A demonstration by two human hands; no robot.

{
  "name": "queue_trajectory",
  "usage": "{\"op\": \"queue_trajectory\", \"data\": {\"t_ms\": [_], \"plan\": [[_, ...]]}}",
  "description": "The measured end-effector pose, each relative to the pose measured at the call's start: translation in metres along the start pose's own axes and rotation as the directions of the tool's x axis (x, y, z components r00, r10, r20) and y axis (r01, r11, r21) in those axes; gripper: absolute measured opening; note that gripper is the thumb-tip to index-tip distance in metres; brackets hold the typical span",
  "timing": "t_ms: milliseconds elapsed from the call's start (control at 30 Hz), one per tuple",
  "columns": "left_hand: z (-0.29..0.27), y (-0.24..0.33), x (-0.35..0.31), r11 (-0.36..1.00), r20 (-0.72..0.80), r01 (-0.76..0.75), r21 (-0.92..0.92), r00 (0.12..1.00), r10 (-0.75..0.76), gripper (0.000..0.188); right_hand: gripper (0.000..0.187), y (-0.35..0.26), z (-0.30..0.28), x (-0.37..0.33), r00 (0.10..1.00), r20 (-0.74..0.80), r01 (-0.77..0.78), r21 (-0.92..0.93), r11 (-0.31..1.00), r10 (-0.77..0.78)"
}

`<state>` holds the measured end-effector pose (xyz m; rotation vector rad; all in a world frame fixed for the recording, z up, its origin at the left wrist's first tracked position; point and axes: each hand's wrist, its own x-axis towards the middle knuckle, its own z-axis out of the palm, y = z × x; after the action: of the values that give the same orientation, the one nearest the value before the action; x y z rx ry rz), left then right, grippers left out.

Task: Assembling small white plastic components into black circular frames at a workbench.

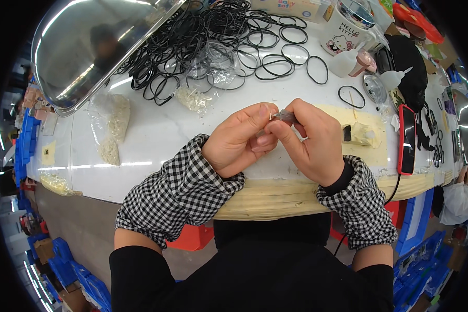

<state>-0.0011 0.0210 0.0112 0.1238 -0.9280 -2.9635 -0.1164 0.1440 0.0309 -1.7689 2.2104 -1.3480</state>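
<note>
Above the near edge of the white table (156, 182), my two hands meet fingertip to fingertip. My left hand (236, 138) is closed in a pinch around a tiny pale piece (271, 117), too small to name. Between the thumb and fingers of my right hand (314, 143) sits a small grey pointed thing (285, 116), its tip touching or nearly touching the pale piece. Its kind is mostly hidden by the fingers. Beyond the hands lies a heap of thin black rings (208, 26). A small clear bag of tiny off-white pieces (193, 99) rests at its near side.
A shiny metal bowl (104, 47) stands at the far left, beside another bag of off-white pieces (118, 117). At the right are a red-cased phone (407, 140), a tape-wrapped block (363, 135), squeeze bottles (343, 63) and a white tub (342, 31). Yellow tape (270, 197) covers the front edge.
</note>
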Motion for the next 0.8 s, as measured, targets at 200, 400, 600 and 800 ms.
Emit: {"op": "queue_trajectory", "data": {"t_ms": [200,400,600,800], "plan": [[-0.0051,-0.0024,-0.0001,1.0,0.053,-0.021,0.0,0.998,0.021,0.025,0.03,-0.0003,0.0027,-0.0001,1.0,-0.003,0.007,-0.017,1.0,-0.007],[-0.0042,-0.0027,-0.0002,1.0,0.031,-0.017,-0.005,0.999,0.017,0.026,0.03,0.0009,0.0035,-0.0004,0.999,-0.024,0.025,-0.048,0.999,-0.026],[-0.0046,-0.0029,0.0008,1.0,0.048,-0.018,0.012,0.999,0.017,0.026,0.029,0.0003,0.0026,-0.0008,0.999,-0.014,0.038,-0.078,0.996,-0.039],[-0.005,-0.0031,0.0006,0.999,0.048,-0.024,0.029,0.999,0.022,0.028,0.029,0.0018,0.0045,-0.001,0.997,-0.043,0.056,-0.082,0.995,-0.06]]}}
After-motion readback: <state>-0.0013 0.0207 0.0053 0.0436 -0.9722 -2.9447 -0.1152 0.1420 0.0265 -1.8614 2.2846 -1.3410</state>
